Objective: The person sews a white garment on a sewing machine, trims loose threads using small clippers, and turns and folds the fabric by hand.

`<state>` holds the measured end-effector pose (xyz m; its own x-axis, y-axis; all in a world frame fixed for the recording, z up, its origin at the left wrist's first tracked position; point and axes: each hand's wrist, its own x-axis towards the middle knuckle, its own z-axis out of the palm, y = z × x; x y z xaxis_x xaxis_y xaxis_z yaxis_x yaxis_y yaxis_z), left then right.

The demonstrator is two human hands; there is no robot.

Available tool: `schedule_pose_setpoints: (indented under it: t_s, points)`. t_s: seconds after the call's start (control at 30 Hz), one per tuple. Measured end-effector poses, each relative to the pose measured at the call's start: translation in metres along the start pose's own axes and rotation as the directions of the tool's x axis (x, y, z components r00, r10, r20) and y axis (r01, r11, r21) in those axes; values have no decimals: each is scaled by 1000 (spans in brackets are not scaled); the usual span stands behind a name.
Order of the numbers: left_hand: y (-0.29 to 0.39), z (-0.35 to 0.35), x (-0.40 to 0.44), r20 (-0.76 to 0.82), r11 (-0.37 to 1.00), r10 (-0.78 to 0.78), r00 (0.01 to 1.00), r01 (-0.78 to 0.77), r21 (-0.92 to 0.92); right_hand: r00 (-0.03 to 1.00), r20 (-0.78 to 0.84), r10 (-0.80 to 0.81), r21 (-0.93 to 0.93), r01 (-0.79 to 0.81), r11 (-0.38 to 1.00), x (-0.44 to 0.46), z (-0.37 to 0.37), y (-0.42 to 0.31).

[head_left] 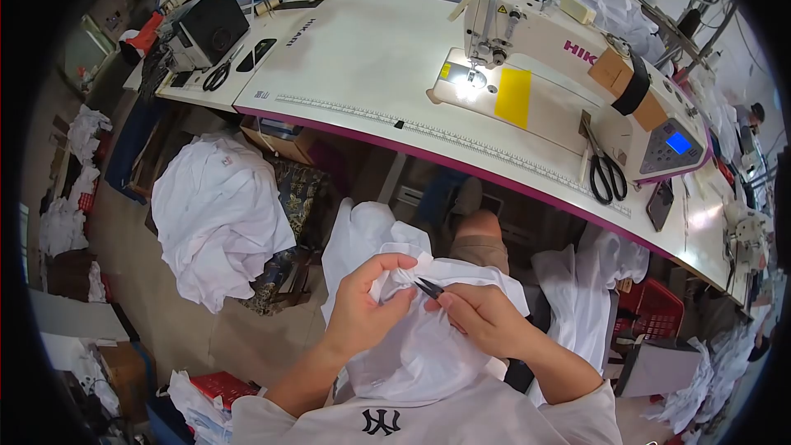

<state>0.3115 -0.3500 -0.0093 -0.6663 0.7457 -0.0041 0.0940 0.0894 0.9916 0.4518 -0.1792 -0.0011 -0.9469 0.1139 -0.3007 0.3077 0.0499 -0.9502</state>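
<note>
White fabric (412,354) lies bunched across the person's lap. My left hand (371,305) pinches a gathered fold of it between thumb and fingers. In my right hand (478,313) is a small dark pointed tool (429,287), like thread snips, its tip touching the fold close to my left fingertips. The rest of the tool is hidden inside the right hand. Both hands are close together, above the lap and below the table's front edge.
A sewing machine (552,41) stands on the white table (346,58), with black-handled scissors (606,169) and a phone (660,204) near its front edge. White garments (218,214) are heaped at the left. A red basket (659,309) sits at the lower right.
</note>
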Motion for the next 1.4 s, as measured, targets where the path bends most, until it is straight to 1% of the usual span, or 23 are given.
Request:
schedule_pose_setpoints:
  t_s: [0.07,0.1,0.17,0.2,0.27,0.4,0.47,0.6,0.67,0.8,0.87,0.9,0.97,1.0,1.03,1.07,1.1,1.17,1.27,1.4]
  points:
    - [1,0,-2,-9,1000,-2,1000,2,-5,993,-54,-101,-125,94,988,-1,3,-6]
    - [0,0,-2,-10,1000,-1,1000,1,-5,993,-53,-102,-125,95,988,-1,5,-6]
    - [-2,-1,-3,0,1000,17,1000,-17,1,978,-68,-197,-244,175,954,-1,7,-7]
    - [-2,0,-3,1,1000,19,1000,-19,2,978,-70,-198,-245,176,954,0,8,-5]
    - [-1,1,-4,-4,1000,12,1000,-12,-7,966,-72,-249,-318,214,924,0,10,1]
    - [-2,2,-6,-7,1000,17,1000,-17,19,962,-65,-265,-389,220,895,-1,12,-1]
    - [-3,2,-7,-18,1000,-5,1000,5,-7,922,-101,-373,-444,294,847,1,15,0]
    - [-4,-1,-8,-17,999,13,1000,-13,32,908,-108,-404,-474,311,824,3,19,2]
    - [-4,-2,-8,-15,997,53,998,-52,61,882,-102,-460,-514,349,783,4,21,6]
    - [-4,-1,-11,-31,998,17,999,-15,53,887,-98,-451,-585,315,747,4,24,5]
    - [-7,-1,-12,-54,984,97,994,-87,155,879,-89,-469,-630,315,710,5,25,5]
    - [-5,-1,-12,-55,984,97,994,-88,154,878,-88,-470,-631,315,709,5,25,7]
    - [-1,-2,-11,-31,999,37,999,-37,7,855,-99,-510,-555,378,741,7,25,10]
    - [0,-4,-10,-36,999,38,999,-38,6,855,-94,-510,-556,380,739,7,25,12]
    - [0,-5,-9,10,990,-80,997,80,-120,840,-103,-533,-535,405,742,8,26,14]
    - [0,-7,-9,70,951,-188,980,199,-237,823,-115,-556,-513,430,743,8,26,16]
    - [-2,-9,-9,69,951,-186,980,197,-237,822,-113,-558,-514,432,741,9,26,16]
    - [-9,-11,-10,192,850,-286,939,341,-400,832,-110,-544,-497,428,755,8,27,18]
    - [-13,-11,-10,213,834,-257,943,328,-444,828,-108,-550,-495,435,752,9,28,21]
    - [-12,-11,-9,226,818,-271,936,347,-458,823,-105,-558,-521,433,736,10,29,20]
